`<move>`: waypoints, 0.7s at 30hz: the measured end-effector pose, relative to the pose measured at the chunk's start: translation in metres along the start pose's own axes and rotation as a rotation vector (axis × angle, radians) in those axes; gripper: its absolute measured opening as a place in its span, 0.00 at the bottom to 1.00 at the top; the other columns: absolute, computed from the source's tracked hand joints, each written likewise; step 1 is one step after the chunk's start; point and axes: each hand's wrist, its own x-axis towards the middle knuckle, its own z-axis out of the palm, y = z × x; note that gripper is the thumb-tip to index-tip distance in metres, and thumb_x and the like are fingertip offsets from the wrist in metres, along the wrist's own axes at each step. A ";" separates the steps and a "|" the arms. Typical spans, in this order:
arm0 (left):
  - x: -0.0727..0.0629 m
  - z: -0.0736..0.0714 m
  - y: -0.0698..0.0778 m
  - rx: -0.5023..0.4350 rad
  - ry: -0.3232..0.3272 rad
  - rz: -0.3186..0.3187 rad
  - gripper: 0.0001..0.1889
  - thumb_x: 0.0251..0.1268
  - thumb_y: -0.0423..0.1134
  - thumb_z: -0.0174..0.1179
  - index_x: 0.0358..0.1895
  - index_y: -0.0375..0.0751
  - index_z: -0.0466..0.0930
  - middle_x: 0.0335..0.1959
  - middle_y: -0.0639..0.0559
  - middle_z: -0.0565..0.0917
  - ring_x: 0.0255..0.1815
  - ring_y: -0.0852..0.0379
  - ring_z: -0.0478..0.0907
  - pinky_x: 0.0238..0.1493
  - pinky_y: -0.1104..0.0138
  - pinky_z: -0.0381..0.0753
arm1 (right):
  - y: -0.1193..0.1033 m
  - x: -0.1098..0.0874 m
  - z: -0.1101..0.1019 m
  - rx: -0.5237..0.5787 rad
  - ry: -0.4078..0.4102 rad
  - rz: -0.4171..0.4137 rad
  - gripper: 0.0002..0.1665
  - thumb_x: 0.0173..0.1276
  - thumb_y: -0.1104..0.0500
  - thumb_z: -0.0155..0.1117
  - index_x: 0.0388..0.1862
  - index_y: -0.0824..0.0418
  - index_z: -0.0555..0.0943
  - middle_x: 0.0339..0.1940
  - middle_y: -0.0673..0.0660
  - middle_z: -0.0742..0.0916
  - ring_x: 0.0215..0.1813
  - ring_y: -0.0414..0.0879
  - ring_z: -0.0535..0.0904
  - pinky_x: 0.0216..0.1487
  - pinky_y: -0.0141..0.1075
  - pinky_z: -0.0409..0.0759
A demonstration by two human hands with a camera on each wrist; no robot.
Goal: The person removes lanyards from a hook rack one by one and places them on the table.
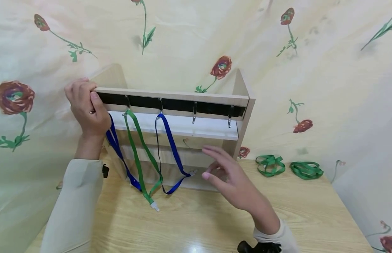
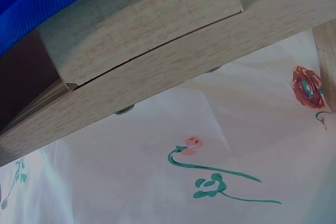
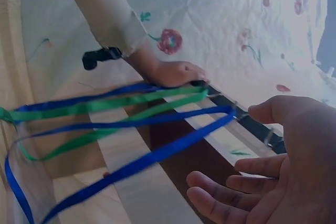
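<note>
At the upper left end of a wooden shelf rack (image 1: 170,94), my left hand (image 1: 88,105) grips the board, its thumb on the front. From the black strip's metal hooks hang a green lanyard (image 1: 137,160) and a blue lanyard (image 1: 173,140). Another blue lanyard (image 1: 115,140) hangs just below my left hand, its upper end hidden. My right hand (image 1: 229,179) is in the air before the rack's right half, fingers loosely bent and holding nothing. In the right wrist view, the fingers (image 3: 226,203) of that hand are apart from the lanyards.
Two bundled green lanyards, one looser (image 1: 270,166) and one flatter (image 1: 306,170), lie on the wooden table (image 1: 297,211) right of the rack. Two bare hooks, an inner one (image 1: 194,112) and an outer one (image 1: 230,116), are at the strip's right. Flower-patterned cloth (image 1: 183,42) hangs behind.
</note>
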 end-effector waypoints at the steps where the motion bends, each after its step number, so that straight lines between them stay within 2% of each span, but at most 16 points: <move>1: 0.000 0.000 0.000 -0.002 0.000 0.000 0.21 0.68 0.43 0.41 0.35 0.24 0.75 0.37 0.27 0.77 0.56 0.34 0.77 0.73 0.56 0.63 | -0.001 0.002 0.004 0.015 -0.015 0.004 0.38 0.78 0.53 0.63 0.84 0.47 0.65 0.83 0.52 0.69 0.53 0.40 0.85 0.50 0.35 0.87; 7: 0.000 -0.001 0.000 0.001 -0.005 -0.008 0.22 0.68 0.44 0.41 0.35 0.24 0.75 0.38 0.27 0.77 0.58 0.36 0.77 0.74 0.56 0.64 | -0.005 0.014 0.028 0.089 -0.091 0.034 0.44 0.79 0.50 0.63 0.87 0.39 0.55 0.89 0.47 0.59 0.58 0.40 0.85 0.56 0.36 0.87; 13: -0.001 -0.001 -0.001 0.003 -0.008 -0.007 0.22 0.68 0.44 0.41 0.35 0.25 0.75 0.38 0.27 0.77 0.58 0.35 0.76 0.74 0.56 0.64 | -0.005 0.028 0.051 0.186 -0.174 0.050 0.47 0.80 0.50 0.60 0.89 0.42 0.48 0.91 0.43 0.51 0.60 0.41 0.85 0.59 0.35 0.85; 21: -0.001 -0.001 -0.002 0.000 -0.010 0.000 0.22 0.68 0.44 0.41 0.35 0.25 0.75 0.37 0.27 0.77 0.56 0.34 0.77 0.74 0.56 0.64 | -0.002 0.045 0.082 0.347 -0.193 0.081 0.51 0.79 0.53 0.61 0.89 0.36 0.43 0.90 0.38 0.44 0.63 0.49 0.85 0.57 0.35 0.86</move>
